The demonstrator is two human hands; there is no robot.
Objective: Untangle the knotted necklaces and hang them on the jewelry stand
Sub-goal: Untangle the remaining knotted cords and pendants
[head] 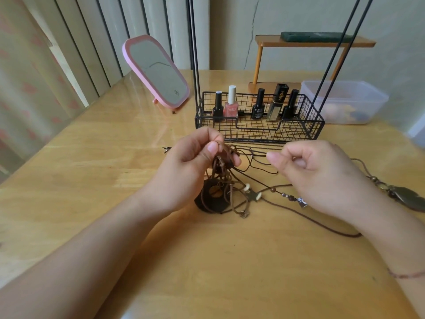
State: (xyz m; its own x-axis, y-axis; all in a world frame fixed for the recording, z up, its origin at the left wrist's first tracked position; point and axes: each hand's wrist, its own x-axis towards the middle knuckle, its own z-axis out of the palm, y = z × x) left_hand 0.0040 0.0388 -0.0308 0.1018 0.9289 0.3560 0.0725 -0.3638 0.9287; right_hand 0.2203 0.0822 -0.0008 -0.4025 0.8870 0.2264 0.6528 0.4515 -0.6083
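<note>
1. Step in hand: untangling, w/ nothing hung yet; knotted necklaces still one brown clump, lifted partly off the worktop, in front of the jewelry stand
2. Left hand: fingers curled, pinching the top of the cord bundle between thumb and forefinger, so the clump hangs under it; dark round pendant at the bottom seems to touch the worktop
3. Right hand: fingers curled in, thin dark cord running from the clump toward its fingertips; probably pinching that strand, but exact contact hard to see
4. Other cords spread to the right on the worktop: beaded strand w/ small metal charm passing under the right hand, and a feather-like pendant near the right edge, apart from the clump
5. Stand: black wire basket w/ nail polish bottles inside, thin black rods going up out of view; hanging bar not visible
6. Next move, as judgement: keep the clump steady w/ left hand, draw the thin strand out slowly w/ right, following it back to the knot instead of pulling hard
7. Risk: a strong pull likely tightens the knot; beads and charm may catch on other cords, so better to loosen loops first, then free one necklace at a time
</note>
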